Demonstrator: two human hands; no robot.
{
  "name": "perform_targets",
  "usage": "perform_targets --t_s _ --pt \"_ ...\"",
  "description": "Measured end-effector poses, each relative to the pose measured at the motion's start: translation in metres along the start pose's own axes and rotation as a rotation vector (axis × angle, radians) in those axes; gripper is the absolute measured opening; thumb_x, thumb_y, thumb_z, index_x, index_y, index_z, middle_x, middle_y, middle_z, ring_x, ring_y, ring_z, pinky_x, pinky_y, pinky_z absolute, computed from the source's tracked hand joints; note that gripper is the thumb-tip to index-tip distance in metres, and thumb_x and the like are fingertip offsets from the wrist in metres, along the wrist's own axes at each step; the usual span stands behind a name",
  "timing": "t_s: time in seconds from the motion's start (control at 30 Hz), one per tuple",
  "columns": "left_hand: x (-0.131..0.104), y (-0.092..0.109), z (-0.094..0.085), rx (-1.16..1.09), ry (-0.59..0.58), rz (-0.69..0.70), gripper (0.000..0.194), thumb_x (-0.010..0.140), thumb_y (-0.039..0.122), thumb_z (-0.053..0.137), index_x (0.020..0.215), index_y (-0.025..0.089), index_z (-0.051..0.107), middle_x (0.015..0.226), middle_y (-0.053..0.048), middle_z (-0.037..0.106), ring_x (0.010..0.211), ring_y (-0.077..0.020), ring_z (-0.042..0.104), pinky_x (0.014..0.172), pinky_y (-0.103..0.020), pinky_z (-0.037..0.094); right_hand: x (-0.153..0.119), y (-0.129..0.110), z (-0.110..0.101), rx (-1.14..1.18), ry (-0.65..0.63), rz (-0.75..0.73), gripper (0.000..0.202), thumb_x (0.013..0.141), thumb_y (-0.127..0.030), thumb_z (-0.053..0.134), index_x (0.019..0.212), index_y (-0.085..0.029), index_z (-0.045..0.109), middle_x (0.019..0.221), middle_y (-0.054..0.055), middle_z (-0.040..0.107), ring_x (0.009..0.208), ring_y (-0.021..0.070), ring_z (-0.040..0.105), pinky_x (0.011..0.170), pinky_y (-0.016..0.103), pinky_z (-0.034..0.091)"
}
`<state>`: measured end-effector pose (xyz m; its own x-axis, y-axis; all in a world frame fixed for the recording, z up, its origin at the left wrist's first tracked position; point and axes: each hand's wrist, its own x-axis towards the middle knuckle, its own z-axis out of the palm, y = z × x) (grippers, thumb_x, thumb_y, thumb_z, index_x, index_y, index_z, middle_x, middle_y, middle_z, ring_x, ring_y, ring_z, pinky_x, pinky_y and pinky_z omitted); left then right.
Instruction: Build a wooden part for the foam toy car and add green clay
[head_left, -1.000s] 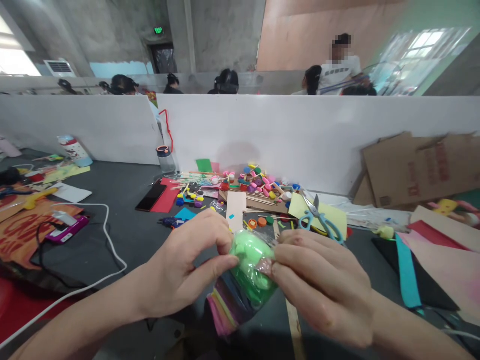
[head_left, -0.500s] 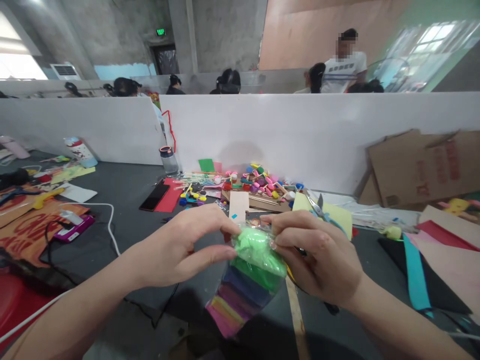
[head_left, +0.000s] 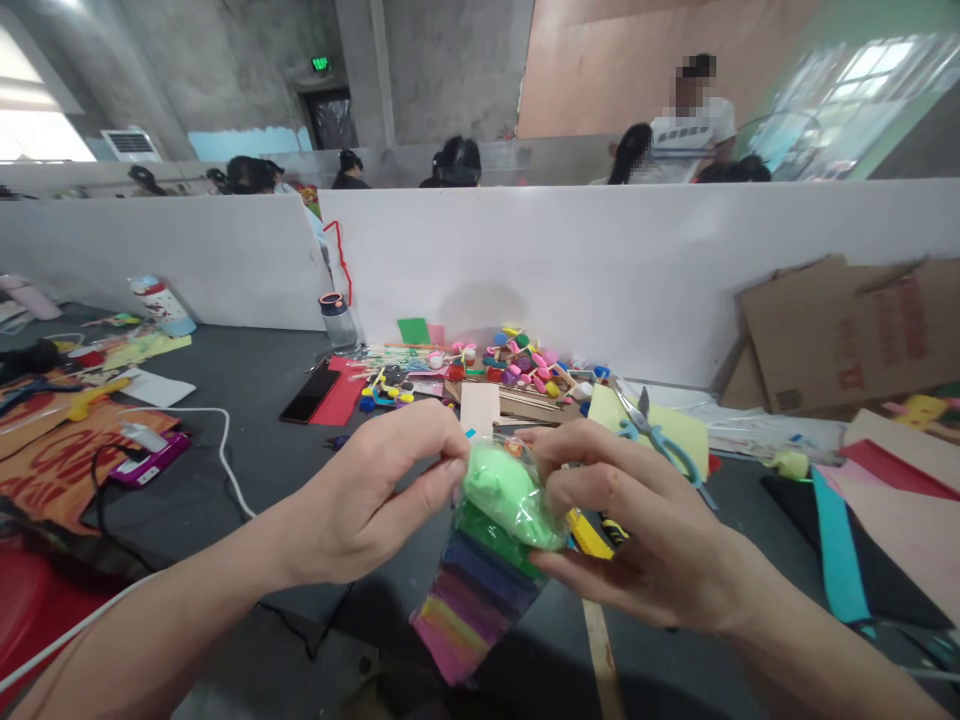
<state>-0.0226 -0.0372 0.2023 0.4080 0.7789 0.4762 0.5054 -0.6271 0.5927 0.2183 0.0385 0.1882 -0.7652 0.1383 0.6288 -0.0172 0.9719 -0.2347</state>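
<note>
A clear plastic packet (head_left: 491, 570) hangs between my hands, banded in light green, dark green, blue, purple, yellow and pink. Its light green lump (head_left: 510, 492) is at the top, under the clear film. My left hand (head_left: 375, 490) pinches the packet's upper left edge between thumb and forefinger. On the other side, my right hand (head_left: 645, 520) has its fingers round the right edge of the light green part, thumb below. Behind the right hand's fingers, a yellow tool (head_left: 590, 535) lies on the table.
Light-blue-handled scissors (head_left: 660, 440) lie on yellow paper beyond my right hand. Colourful small pieces (head_left: 525, 365) are heaped by the white partition (head_left: 562, 270). A phone (head_left: 309, 392), a bottle (head_left: 339, 325) and a white cable (head_left: 225, 455) are left; cardboard (head_left: 855, 330) leans at right.
My left thumb and forefinger have closed on the packet's edge. The right hand has shifted its grip, its thumb now lower, and the light green lump looks fuller and more tilted.
</note>
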Motion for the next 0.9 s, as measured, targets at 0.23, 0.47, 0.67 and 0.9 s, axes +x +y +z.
perform_targets --t_s 0.23,0.47,0.67,0.9 --pt "0.001 -0.003 -0.003 -0.082 -0.033 0.025 0.008 0.101 0.021 0.047 0.101 0.019 0.055 0.088 0.0 0.06 0.08 -0.0118 0.056 0.073 -0.023 0.046 0.0 -0.006 -0.002 0.044 -0.037 0.069 0.024 0.09 -0.015 0.066 0.09 -0.024 0.044 0.092 0.001 0.054 0.084 0.0147 0.056 0.068 0.027 0.048" --pt "0.009 -0.015 -0.011 0.126 -0.216 0.13 0.031 0.098 0.023 0.054 0.129 0.021 0.053 0.119 -0.007 0.072 0.099 -0.0177 0.068 0.084 -0.026 0.052 -0.001 -0.005 0.009 0.071 0.058 0.03 0.025 0.09 -0.009 0.061 0.081 -0.024 0.043 0.079 -0.003 0.046 0.071 0.012 0.046 0.07 0.026 0.05" --pt "0.019 -0.017 -0.01 0.223 -0.236 0.208 0.034 0.099 0.034 0.056 0.129 0.017 0.058 0.113 -0.009 0.073 0.096 -0.0181 0.069 0.081 -0.026 0.051 -0.003 0.006 0.019 0.058 0.139 -0.085 0.013 0.094 -0.016 0.059 0.092 -0.022 0.049 0.091 0.001 0.052 0.081 0.0134 0.053 0.095 0.038 0.055" --pt "0.017 -0.033 0.006 0.041 0.012 0.175 0.022 0.1 0.029 0.054 0.102 0.018 0.072 0.085 -0.005 0.074 0.072 -0.0147 0.063 0.068 -0.025 0.047 -0.012 0.014 0.028 0.095 0.133 -0.013 0.024 0.093 -0.04 0.065 0.1 -0.021 0.051 0.102 0.007 0.055 0.092 0.0181 0.057 0.084 0.034 0.056"
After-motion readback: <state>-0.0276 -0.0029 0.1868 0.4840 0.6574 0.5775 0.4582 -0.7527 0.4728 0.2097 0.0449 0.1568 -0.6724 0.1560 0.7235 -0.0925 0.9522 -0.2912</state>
